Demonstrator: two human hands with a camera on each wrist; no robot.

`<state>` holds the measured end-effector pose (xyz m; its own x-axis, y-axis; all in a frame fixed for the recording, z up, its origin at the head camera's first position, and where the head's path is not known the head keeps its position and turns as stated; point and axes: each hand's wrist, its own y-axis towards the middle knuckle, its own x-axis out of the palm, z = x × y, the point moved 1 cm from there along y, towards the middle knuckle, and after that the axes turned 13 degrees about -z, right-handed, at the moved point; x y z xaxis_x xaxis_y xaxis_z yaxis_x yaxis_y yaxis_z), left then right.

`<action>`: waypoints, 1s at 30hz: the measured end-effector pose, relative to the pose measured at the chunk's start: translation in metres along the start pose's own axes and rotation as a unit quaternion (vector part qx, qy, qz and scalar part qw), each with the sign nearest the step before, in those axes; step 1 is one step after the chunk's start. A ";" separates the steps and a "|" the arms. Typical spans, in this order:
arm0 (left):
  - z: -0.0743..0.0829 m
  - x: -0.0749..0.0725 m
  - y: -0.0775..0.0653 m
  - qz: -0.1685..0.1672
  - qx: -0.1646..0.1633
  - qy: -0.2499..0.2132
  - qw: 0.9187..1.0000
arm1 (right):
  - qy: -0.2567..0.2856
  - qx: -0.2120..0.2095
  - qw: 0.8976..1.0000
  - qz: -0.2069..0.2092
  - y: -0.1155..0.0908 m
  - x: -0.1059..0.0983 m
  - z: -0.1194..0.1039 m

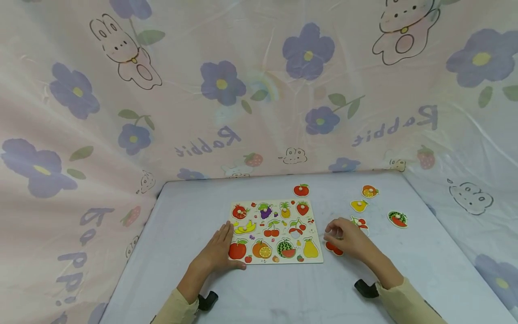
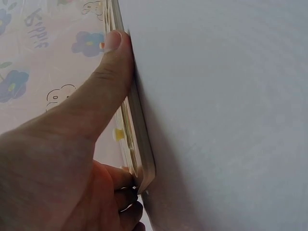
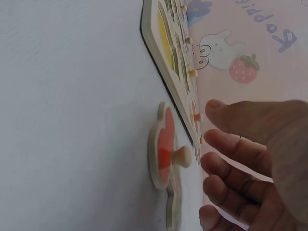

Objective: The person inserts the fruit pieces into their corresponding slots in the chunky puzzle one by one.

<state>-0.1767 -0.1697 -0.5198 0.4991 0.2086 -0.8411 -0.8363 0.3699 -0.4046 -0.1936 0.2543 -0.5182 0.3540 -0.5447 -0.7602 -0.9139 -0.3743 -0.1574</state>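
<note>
A fruit puzzle board lies flat on the table. My left hand rests at its near left corner, fingers extended along the left side and thumb along the near edge. In the left wrist view the thumb presses against that edge. Just right of the board, my right hand hovers over a red lobed fruit piece, partly hidden by it in the head view. The right wrist view shows this piece's wooden knob standing a little apart from the loosely bent fingers.
Loose pieces lie right of the board: an orange, a pear, a watermelon and a red-and-white fruit piece. A round red fruit piece sits behind the board. Patterned cloth hangs around the table.
</note>
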 end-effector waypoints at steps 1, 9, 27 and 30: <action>0.000 0.000 0.000 0.000 0.001 0.000 1.000 | 0.002 0.000 1.000 -0.001 -0.002 0.000 0.001; -0.001 0.001 0.001 0.002 0.001 0.002 1.000 | 0.021 -0.003 1.000 -0.010 -0.012 0.003 0.011; -0.005 0.004 0.003 0.005 0.007 0.002 1.000 | 0.024 0.011 0.999 -0.022 -0.018 0.005 0.014; -0.005 0.004 0.003 0.005 0.004 0.001 1.000 | 0.024 0.016 0.999 -0.021 -0.018 0.005 0.015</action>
<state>-0.1784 -0.1726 -0.5263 0.4908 0.2098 -0.8457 -0.8392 0.3749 -0.3940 -0.1787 0.2694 -0.5292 0.4013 -0.5649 -0.7210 -0.9034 -0.3738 -0.2099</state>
